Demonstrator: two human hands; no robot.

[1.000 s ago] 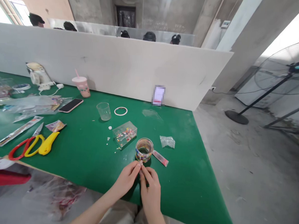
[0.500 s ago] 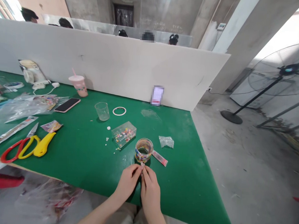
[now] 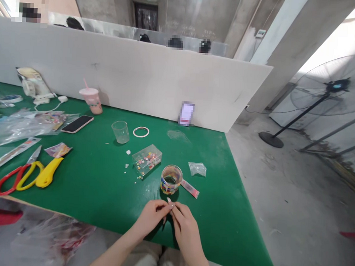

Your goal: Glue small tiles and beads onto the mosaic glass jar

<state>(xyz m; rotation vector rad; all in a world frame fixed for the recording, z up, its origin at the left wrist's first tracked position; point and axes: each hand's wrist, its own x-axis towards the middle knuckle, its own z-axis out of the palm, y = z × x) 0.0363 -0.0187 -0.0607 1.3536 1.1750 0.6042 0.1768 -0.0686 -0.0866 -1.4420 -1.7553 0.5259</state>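
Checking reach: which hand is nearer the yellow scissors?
Left. The left hand lies on the scissors' side of the table, though well apart; the right hand sits beyond it, farther away.

The table point(image 3: 97, 192) is covered in a matt green mat, smooth with a faint felt look. The box point(image 3: 146, 159) and the cup point(image 3: 120, 131) are made of clear glossy plastic. The bracelet point(image 3: 171, 179) is finished in shiny, multicoloured resin. The scissors point(image 3: 26, 174) are fitted with glossy yellow and red plastic handles. The partition point(image 3: 138, 79) is faced in matt white board.
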